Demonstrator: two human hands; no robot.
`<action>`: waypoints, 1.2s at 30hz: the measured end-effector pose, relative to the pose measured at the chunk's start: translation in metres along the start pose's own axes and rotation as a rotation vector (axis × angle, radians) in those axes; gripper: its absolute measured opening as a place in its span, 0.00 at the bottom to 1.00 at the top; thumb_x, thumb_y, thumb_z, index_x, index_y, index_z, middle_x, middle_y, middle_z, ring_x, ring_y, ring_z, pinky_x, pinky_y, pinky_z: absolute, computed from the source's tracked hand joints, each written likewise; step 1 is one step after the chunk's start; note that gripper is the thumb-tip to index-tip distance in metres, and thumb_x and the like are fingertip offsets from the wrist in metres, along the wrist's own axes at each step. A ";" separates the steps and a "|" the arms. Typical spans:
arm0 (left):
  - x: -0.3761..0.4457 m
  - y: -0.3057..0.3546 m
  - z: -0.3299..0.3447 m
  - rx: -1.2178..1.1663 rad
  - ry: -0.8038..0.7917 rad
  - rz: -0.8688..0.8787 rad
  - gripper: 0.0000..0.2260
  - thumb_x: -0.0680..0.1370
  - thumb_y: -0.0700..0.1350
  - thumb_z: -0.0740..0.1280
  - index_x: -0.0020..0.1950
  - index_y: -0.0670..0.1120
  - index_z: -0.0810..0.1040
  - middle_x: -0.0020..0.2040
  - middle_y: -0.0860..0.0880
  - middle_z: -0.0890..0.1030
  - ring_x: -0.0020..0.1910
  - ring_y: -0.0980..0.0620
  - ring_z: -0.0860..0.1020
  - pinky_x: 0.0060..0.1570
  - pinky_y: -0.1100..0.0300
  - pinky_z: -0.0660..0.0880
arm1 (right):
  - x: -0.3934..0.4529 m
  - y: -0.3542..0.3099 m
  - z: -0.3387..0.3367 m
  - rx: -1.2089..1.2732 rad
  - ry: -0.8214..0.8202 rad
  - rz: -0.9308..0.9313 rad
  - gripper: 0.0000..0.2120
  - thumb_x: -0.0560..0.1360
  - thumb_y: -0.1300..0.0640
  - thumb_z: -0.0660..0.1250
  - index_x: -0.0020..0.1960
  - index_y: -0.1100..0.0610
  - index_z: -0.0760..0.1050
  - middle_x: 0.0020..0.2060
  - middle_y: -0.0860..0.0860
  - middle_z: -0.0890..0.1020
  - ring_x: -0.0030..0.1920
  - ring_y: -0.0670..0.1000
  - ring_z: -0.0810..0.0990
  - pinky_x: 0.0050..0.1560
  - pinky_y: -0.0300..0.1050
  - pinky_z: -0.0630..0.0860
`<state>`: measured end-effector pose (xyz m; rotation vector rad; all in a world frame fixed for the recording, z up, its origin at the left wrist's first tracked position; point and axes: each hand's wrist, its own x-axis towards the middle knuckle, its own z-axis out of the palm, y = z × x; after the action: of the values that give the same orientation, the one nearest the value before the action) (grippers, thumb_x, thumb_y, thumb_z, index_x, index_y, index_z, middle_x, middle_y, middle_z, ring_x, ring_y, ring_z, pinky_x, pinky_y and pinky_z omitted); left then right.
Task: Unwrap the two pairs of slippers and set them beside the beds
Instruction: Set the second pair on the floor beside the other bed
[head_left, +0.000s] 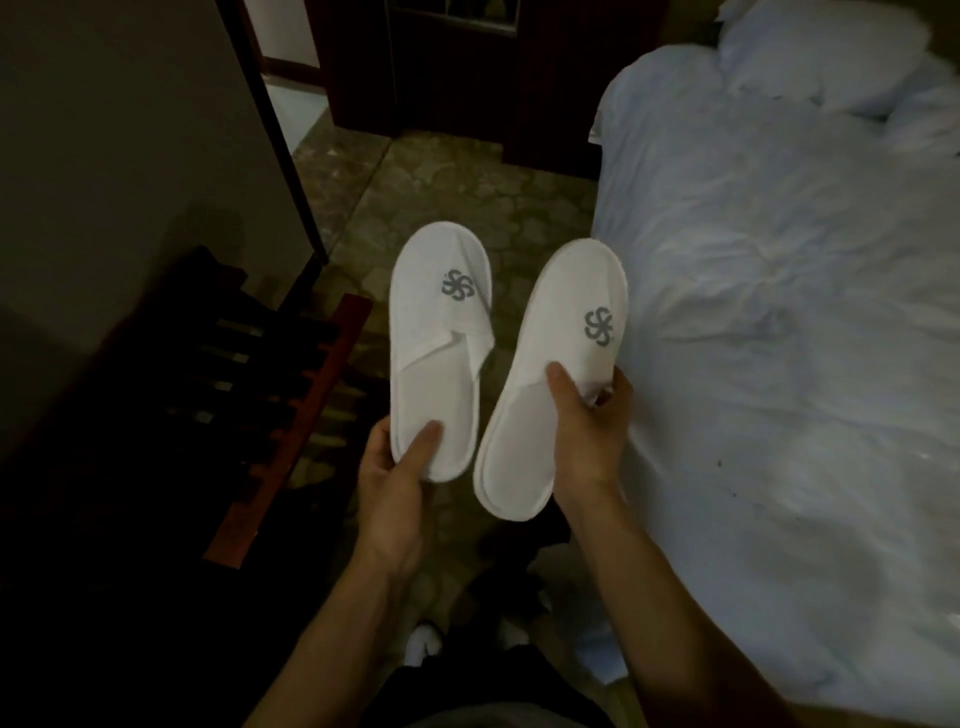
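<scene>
A dark slatted wooden rack is seen farthest left of the left hand, low against a pale wall. The left hand is closed around the heel end of the left slipper, with the thumb laid across the insole and the remaining fingers hidden beneath the sole. This white slipper is held in the air with its toe pointed away from the person; a grey pinwheel logo is printed on its upper, and the edge of the upper is folded back in a crease near the opening. Just to the right, apart from it by a narrow gap, the right slipper is held by the right hand, which is wrapped around the slipper's right edge at mid-length, the thumb pressed onto the insole just below the upper. The same grey mark is carried on its upper, and its heel hangs lower than that of the first. No wrapping is seen on either slipper. Below both hands, a mottled stone floor is visible. To the right of the right hand, a bed covered in rumpled white linen is found, with pillows piled at its far end.
</scene>
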<state>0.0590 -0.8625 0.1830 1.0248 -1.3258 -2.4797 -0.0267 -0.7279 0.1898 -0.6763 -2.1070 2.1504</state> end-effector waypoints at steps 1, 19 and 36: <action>0.000 0.001 0.002 -0.034 -0.027 -0.027 0.14 0.75 0.42 0.71 0.60 0.49 0.79 0.55 0.44 0.84 0.55 0.40 0.82 0.54 0.41 0.79 | -0.001 0.000 0.005 0.006 -0.019 0.010 0.31 0.70 0.52 0.74 0.69 0.52 0.66 0.60 0.49 0.76 0.54 0.47 0.79 0.46 0.37 0.77; 0.058 0.033 0.000 0.450 -0.130 0.097 0.23 0.67 0.48 0.78 0.61 0.52 0.78 0.58 0.48 0.83 0.57 0.46 0.81 0.54 0.46 0.79 | 0.058 -0.006 -0.012 -0.207 -0.069 0.008 0.57 0.61 0.37 0.75 0.78 0.47 0.44 0.77 0.55 0.56 0.74 0.56 0.64 0.72 0.57 0.65; 0.102 0.061 0.048 1.118 -0.639 0.124 0.16 0.69 0.46 0.77 0.56 0.53 0.81 0.53 0.54 0.84 0.52 0.57 0.81 0.50 0.59 0.78 | 0.101 -0.028 -0.029 -1.052 -1.141 -0.112 0.37 0.66 0.43 0.76 0.70 0.50 0.65 0.60 0.47 0.76 0.56 0.46 0.76 0.57 0.42 0.74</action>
<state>-0.0589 -0.9100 0.1981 0.1440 -2.9884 -1.9090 -0.1151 -0.6651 0.1907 0.9669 -3.6436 1.2276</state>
